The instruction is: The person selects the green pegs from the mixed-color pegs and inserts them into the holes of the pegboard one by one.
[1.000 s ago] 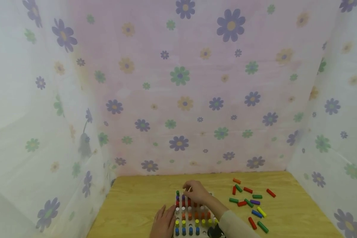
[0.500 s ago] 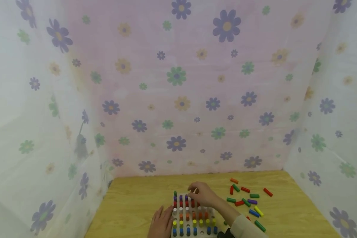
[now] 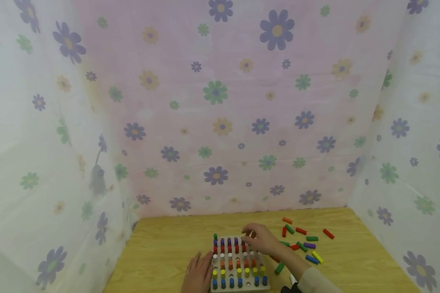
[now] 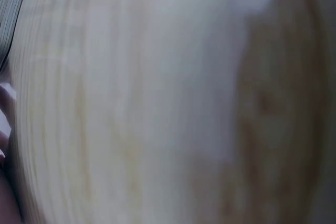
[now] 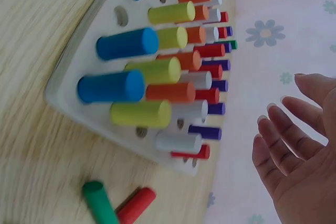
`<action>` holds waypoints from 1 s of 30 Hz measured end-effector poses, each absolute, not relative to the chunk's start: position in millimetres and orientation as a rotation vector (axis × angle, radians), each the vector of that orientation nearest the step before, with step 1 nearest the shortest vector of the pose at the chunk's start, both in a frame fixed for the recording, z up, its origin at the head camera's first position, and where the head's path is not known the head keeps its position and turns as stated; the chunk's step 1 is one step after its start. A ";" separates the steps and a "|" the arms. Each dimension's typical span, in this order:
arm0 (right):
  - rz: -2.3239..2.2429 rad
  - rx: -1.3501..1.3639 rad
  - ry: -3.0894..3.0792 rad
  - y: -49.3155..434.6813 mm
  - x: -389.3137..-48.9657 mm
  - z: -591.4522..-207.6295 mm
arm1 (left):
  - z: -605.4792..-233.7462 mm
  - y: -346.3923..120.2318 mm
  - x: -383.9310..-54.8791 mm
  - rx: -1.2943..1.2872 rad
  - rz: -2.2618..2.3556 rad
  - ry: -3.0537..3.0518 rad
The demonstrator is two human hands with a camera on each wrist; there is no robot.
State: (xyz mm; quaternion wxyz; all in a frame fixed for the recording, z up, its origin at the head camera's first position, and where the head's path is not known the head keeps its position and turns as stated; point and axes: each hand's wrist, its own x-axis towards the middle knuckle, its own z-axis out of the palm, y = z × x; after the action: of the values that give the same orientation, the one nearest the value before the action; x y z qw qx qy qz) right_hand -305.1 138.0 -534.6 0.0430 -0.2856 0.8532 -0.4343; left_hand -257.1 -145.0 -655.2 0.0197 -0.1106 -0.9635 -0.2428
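Note:
A pale pegboard stands on the table, with rows of blue pegs, yellow pegs, orange pegs, white pegs, red pegs and purple pegs. One green peg is at its far left corner. My left hand rests along the board's left edge, fingers extended. Over the far right part of the board hovers my right hand. The right wrist view shows that hand with loosely bent, parted fingers and nothing between them. The left wrist view is mostly blurred wood.
Loose pegs lie scattered right of the board, among them an orange peg, a red peg, a purple peg and a yellow peg. A flowered sheet walls the table's back and sides.
My right hand has moved rightward along the far purple row, uncovering more purple pegs on its left. My left hand stays at the board's edge. The head view has shifted slightly.

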 end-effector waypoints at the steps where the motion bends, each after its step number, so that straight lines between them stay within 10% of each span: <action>1: -1.344 -0.860 2.593 141.4 -304.7 -534.6 | -655.1 -144.9 -257.6 -0.343 -0.760 -2.991; 30: -1.309 -0.612 2.754 234.3 -293.4 -546.5 | -654.3 -145.1 -258.0 -0.347 -0.741 -3.020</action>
State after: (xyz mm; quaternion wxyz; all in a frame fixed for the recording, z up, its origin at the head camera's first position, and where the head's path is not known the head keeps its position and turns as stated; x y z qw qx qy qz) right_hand -293.4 234.3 -546.5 0.0158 -0.1966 0.8855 -0.4207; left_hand -258.0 -145.1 -654.3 0.0064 -0.1108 -0.9652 -0.2369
